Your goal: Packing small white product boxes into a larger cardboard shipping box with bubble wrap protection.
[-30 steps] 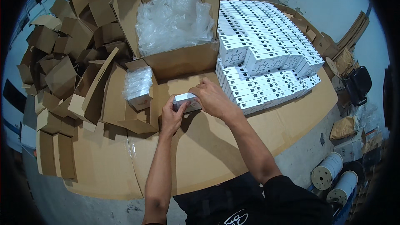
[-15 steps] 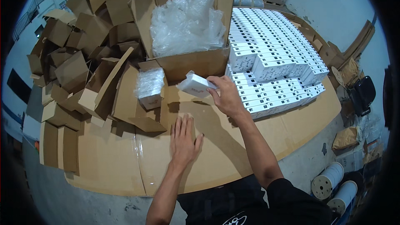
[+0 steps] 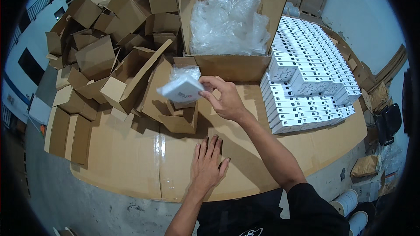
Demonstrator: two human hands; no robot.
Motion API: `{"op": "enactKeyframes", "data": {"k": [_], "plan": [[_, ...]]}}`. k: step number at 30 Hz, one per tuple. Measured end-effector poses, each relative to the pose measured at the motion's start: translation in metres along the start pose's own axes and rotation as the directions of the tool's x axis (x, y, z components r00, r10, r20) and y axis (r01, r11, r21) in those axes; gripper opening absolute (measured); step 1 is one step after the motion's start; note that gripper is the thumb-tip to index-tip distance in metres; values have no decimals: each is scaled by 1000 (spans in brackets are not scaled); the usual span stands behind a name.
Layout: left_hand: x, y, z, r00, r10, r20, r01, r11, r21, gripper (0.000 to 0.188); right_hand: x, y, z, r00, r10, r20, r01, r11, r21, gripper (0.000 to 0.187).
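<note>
My right hand pinches a small white box at its right end, with clear plastic wrap trailing at the other end. It holds the box tilted over an open brown carton. Inside that carton stand several wrapped white boxes, partly hidden behind the held one. My left hand lies flat on the cardboard-covered table, fingers spread and holding nothing. To the right rises a large block of stacked white boxes, stepped at its near side.
Behind the carton stands a big open cardboard box full of clear plastic wrap. Many empty brown cartons are heaped at the left. Spools and a black chair stand on the floor at the right.
My right hand has carried the white box leftward, from beside the stack to above the open carton. My left hand stays flat on the table. The whole view has shifted somewhat.
</note>
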State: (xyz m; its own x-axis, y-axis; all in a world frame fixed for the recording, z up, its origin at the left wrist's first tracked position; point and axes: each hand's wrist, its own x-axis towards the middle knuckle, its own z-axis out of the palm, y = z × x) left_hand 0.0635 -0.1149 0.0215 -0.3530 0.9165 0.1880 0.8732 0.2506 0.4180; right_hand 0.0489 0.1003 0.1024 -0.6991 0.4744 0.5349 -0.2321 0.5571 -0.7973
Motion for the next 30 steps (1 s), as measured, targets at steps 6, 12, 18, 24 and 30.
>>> {"op": "enactKeyframes", "data": {"k": [6, 12, 18, 24, 30], "plan": [[0, -1, -1, 1000, 10, -5, -10, 1000, -1, 67, 29, -5, 1, 939, -96, 330, 187, 949, -253, 26], [1, -3, 1, 1000, 14, -28, -14, 1000, -7, 65, 38, 10, 26, 834, -89, 544, 348, 851, -394, 23], [1, -4, 1, 1000, 1, -7, -1, 1000, -17, 65, 27, 17, 51, 839, -78, 538, 449, 657, -605, 21], [1, -4, 1, 1000, -19, 23, 19, 1000, -14, 65, 16, 9, 63, 930, -53, 364, 301, 677, -672, 25], [2, -3, 1, 999, -32, 43, 34, 999, -43, 64, 13, 12, 66, 936, -103, 336, 323, 629, -707, 17]]}}
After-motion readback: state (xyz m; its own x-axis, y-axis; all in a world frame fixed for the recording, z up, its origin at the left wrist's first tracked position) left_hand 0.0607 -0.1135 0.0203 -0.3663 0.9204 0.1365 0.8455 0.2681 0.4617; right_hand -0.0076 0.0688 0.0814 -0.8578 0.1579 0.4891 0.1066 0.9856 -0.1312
